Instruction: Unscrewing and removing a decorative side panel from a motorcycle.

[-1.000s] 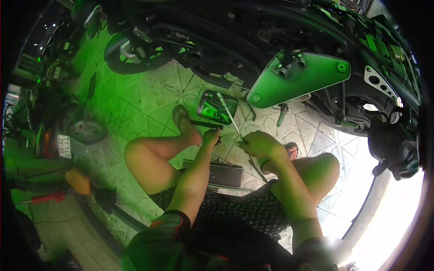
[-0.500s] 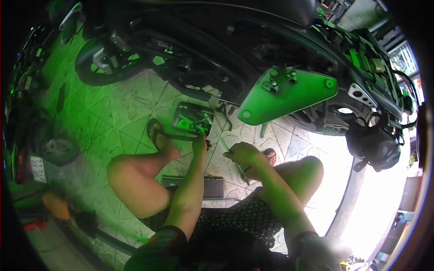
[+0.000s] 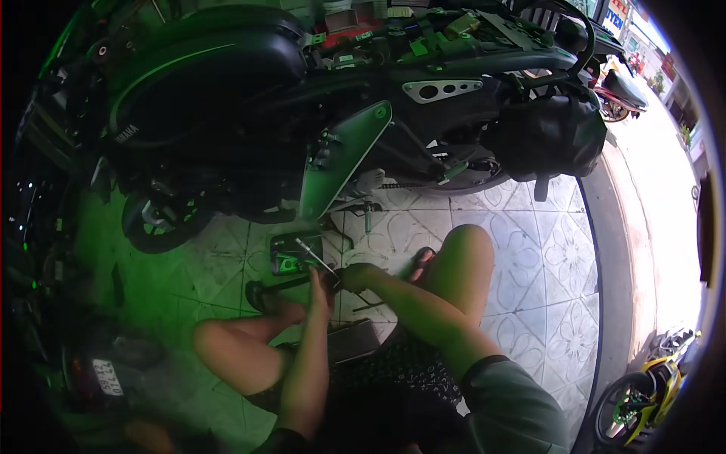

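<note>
My right hand [image 3: 357,278] is closed around a long socket wrench [image 3: 316,256], a slim metal shaft that slants up and left. Its tip lies over a dark tray [image 3: 276,246] of small parts on the tiles. Close beside, my left hand [image 3: 322,284] has its fingers curled at the lower part of the shaft; what they pinch is hidden. Beyond the tray stands a black motorcycle [image 3: 227,83]. A triangular side panel [image 3: 344,163], lit green, is on its near side, with bolts or fittings at its left edge.
A dark bag [image 3: 556,136] hangs by the motorcycle's rear wheel [image 3: 480,170]. A dark flat box [image 3: 352,340] is between my legs. Another motorcycle's rear [image 3: 94,374] stands at lower left, and a yellow motorbike [image 3: 654,401] at lower right. A raised edge [image 3: 597,265] borders the tiles.
My view has swung toward the right, showing more of the motorcycle and street. My left hand has drawn back from the tray, and my hands have come together at the wrench.
</note>
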A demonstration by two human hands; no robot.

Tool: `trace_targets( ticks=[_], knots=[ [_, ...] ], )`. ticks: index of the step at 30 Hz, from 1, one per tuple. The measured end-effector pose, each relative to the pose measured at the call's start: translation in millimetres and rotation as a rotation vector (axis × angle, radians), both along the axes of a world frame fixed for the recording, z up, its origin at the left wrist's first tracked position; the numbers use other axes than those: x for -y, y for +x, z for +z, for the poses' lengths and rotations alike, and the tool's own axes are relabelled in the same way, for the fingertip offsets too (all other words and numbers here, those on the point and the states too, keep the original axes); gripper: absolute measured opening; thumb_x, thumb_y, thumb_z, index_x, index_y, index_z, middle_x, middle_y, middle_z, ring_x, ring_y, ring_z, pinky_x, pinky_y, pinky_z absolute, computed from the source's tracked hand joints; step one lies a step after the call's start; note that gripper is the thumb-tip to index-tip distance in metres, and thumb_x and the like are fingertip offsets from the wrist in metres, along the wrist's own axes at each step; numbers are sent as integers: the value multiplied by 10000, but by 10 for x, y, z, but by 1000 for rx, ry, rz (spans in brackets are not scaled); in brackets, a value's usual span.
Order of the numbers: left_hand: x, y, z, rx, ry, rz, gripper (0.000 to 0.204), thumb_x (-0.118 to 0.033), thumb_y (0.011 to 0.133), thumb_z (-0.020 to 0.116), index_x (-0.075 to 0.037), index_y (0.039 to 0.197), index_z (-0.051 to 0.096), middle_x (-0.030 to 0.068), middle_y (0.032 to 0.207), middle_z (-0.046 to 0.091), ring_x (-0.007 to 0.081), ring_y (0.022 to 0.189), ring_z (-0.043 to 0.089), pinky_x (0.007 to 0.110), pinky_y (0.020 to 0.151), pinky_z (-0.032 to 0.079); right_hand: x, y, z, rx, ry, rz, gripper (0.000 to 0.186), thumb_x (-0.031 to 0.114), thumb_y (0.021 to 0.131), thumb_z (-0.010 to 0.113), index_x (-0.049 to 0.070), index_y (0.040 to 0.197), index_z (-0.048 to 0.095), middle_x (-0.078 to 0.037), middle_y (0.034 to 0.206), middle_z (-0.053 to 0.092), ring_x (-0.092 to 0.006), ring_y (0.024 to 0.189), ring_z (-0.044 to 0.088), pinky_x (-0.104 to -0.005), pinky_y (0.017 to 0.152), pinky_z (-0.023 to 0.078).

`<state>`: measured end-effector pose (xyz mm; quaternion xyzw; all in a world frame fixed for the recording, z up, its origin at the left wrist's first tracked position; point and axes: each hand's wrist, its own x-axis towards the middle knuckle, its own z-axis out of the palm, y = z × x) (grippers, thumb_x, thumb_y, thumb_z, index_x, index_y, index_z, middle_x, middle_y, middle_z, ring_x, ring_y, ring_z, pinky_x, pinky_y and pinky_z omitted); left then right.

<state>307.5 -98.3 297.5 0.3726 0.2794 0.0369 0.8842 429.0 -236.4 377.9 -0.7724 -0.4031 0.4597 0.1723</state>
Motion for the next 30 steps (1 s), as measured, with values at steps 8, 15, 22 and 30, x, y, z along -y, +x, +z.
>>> trace_targets(
  ticks=[8, 15, 22, 30],
  knots=[
    [340, 91, -283, -386, 292, -10, 352, -393, 1066, 577, -61, 1163, 641, 120, 1058, 714, 265, 886, 723, 461, 727, 639, 135, 52, -770, 170, -126, 200, 370, 402, 939, 628, 83, 1074, 757, -165, 976, 761, -321, 938, 746, -429, 763, 597],
    [-397, -18, -1512, -635, 207, 205, 363, -343, 1094, 501, -22, 1222, 613, 134, 995, 723, 282, 778, 717, 476, 645, 619, -46, 130, -496, 264, 4, -82, 446, 466, 1011, 550, 70, 1088, 740, -186, 1125, 741, -397, 1061, 704, -502, 912, 560],
    [-1032, -681, -2601, -758, -77, 456, 372, -348, 1059, 546, -26, 1231, 618, 145, 1088, 697, 344, 866, 686, 530, 753, 589, 103, 25, -438, 270, 210, 8, 387, 395, 989, 586, 70, 1151, 720, -218, 1111, 730, -401, 1033, 703, -492, 901, 550],
    [-1091, 514, -2130, -922, 1526, 28, 399, -357, 946, 653, -87, 1240, 638, 223, 1209, 653, 373, 1013, 661, 545, 827, 557, 202, -13, -349, 205, -60, -183, 330, 361, 976, 645, 87, 1139, 728, -189, 1065, 748, -375, 992, 721, -480, 880, 579]
  ],
)
